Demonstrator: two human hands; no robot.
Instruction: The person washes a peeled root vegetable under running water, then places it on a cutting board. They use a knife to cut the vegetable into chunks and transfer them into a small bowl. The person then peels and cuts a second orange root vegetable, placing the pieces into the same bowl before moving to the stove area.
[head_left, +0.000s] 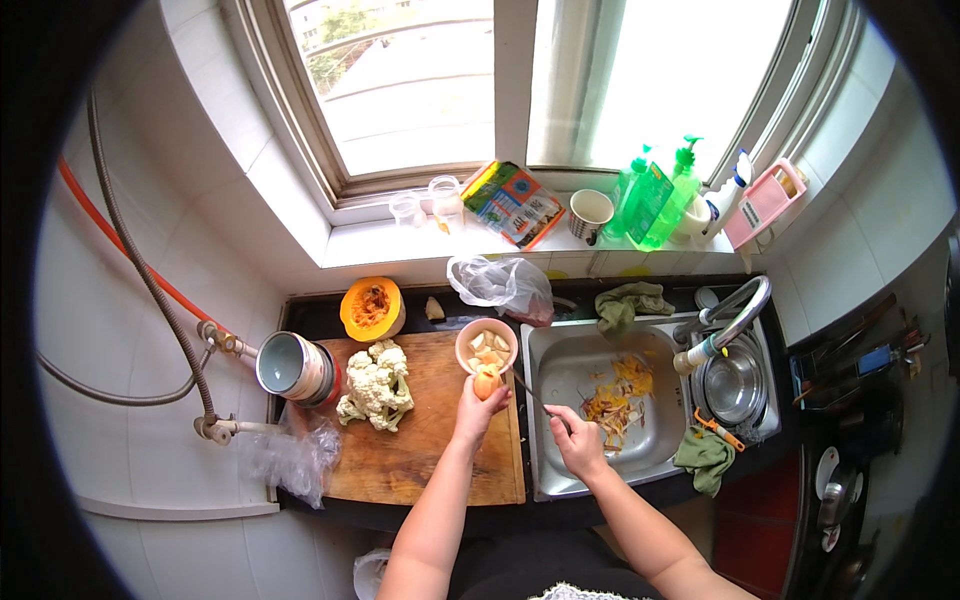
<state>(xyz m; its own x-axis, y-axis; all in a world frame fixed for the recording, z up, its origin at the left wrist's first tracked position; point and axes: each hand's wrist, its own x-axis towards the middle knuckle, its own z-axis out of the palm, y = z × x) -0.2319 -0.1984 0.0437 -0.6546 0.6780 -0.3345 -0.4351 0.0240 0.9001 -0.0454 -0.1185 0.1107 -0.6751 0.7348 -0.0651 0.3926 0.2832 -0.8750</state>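
Note:
My left hand (476, 412) grips a peeled orange root vegetable (487, 381), perhaps a carrot, at the near rim of a pink bowl (461, 352). Pale chunks (489, 343) fill much of the bowl, which stands at the far right of a wooden cutting board (442, 450). My right hand (577, 442) is closed around the handle of a knife (534, 394) over the sink's left side. The blade slants up and left, its tip close to the bowl. Cauliflower (377, 386) lies on the board, left of the bowl.
Peelings (619, 405) lie in the steel sink (551, 457); its faucet (731, 315) arches at the right. Half a pumpkin (373, 309), stacked bowls (289, 367) and a plastic bag (502, 285) surround the board. An orange-handled peeler (720, 430) rests by a green cloth (705, 461).

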